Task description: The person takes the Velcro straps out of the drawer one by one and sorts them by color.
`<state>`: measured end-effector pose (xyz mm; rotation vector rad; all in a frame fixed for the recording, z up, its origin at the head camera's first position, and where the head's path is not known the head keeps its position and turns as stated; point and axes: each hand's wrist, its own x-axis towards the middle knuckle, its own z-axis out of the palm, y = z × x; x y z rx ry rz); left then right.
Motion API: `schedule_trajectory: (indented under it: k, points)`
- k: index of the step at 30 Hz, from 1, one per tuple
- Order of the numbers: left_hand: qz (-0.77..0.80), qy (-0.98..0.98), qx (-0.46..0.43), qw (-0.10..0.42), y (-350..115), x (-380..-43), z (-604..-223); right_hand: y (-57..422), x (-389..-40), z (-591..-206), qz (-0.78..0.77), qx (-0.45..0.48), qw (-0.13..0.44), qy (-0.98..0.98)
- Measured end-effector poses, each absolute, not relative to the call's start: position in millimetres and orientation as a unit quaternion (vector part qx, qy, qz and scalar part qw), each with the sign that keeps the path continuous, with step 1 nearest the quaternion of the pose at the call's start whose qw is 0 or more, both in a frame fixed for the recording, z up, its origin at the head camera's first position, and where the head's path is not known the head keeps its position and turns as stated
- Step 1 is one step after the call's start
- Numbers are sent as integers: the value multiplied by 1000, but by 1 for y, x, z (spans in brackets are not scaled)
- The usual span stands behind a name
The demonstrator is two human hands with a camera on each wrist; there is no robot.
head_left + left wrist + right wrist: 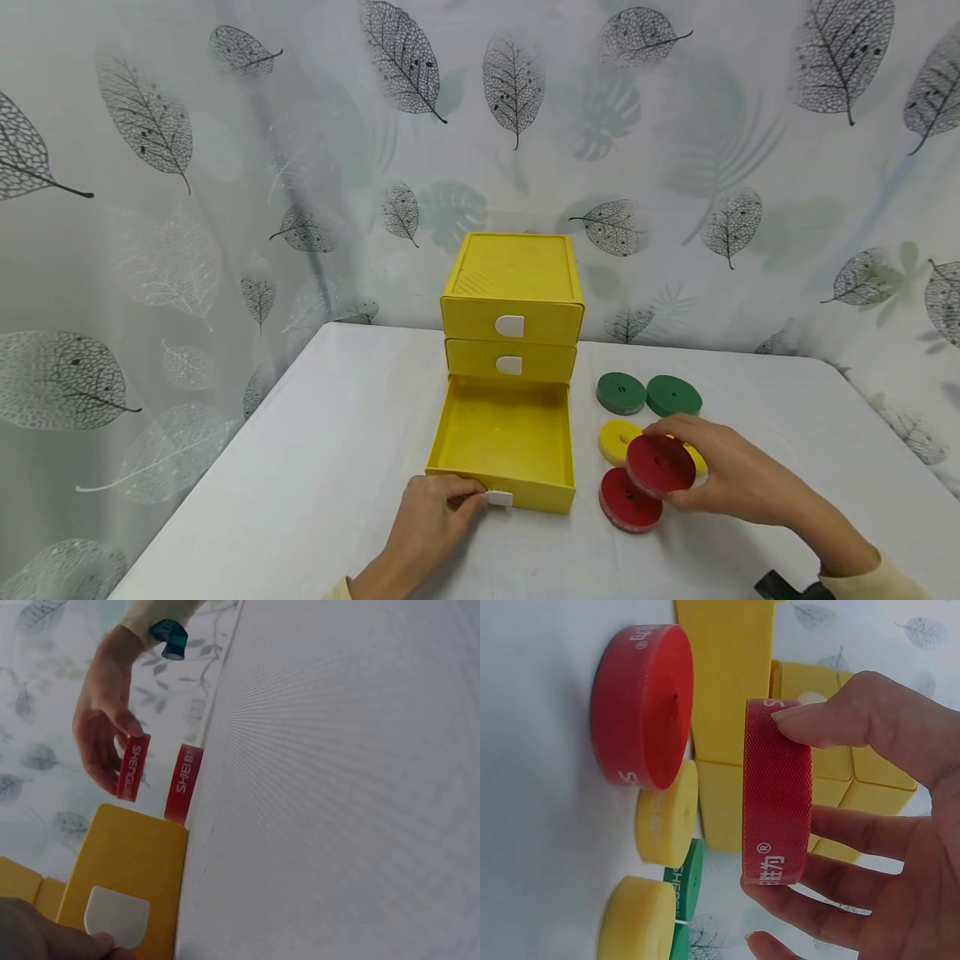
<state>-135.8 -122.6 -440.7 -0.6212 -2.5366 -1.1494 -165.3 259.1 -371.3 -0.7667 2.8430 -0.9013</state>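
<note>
Over the table on the right, my right hand (pixel 723 471) grips a red tape roll (pixel 660 467) by its rim, thumb on one side and fingers on the other. A second red tape roll (pixel 628 510) lies flat below it, partly covered in the head view. My left hand (pixel 435 515) is at the front of the pulled-out bottom drawer (pixel 540 492), pinching its white tab (pixel 118 916) with thumb and finger. Nothing lies inside that drawer. The right wrist view shows white lettering along the edge of the held roll (pixel 776 795).
The yellow drawer cabinet (pixel 517 267) stands at the back, its upper two drawers closed. Right of it lie two green rolls (pixel 621 393) and two yellow rolls (pixel 636 922). A leaf-print curtain (pixel 300 167) hangs behind the white table (pixel 315 450).
</note>
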Motion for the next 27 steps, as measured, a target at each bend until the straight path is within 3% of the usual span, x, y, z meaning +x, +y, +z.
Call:
schedule_trajectory:
  k: [9, 27]
  points:
    - [-399, -877, -222, 151, -123, -136, -441, 274, -159, -380, -264, -253, 19, 930]
    - [-399, -876, -227, 150, -124, -138, -443, 301, -154, -396, -275, -211, 67, 935]
